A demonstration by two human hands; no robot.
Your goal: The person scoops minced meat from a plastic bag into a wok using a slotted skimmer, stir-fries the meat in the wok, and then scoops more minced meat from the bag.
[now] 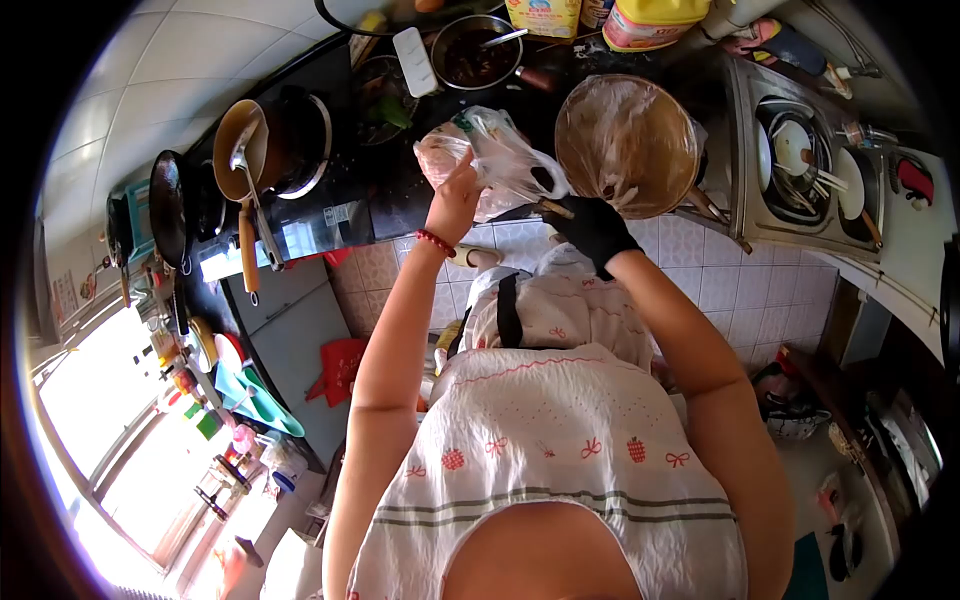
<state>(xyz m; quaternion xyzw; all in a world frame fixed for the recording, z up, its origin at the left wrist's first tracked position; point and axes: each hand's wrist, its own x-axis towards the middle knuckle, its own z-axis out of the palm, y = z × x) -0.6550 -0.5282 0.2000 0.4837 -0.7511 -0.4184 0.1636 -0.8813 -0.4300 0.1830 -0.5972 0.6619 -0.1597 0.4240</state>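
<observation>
Plastic bag [505, 160] with pink contents is seen in the head view over the dark counter [400, 207], beside a plastic-lined container [625, 140]. The bag is touched by the bare left hand [456, 205]; whether it is pinched there cannot be told. What looks like a knife [518, 212] is grasped by its handle in the gloved right hand [592, 228], against the bag's edge. The contents are wrapped, none being seen taken out; whether the gap near the glove was cut cannot be told.
</observation>
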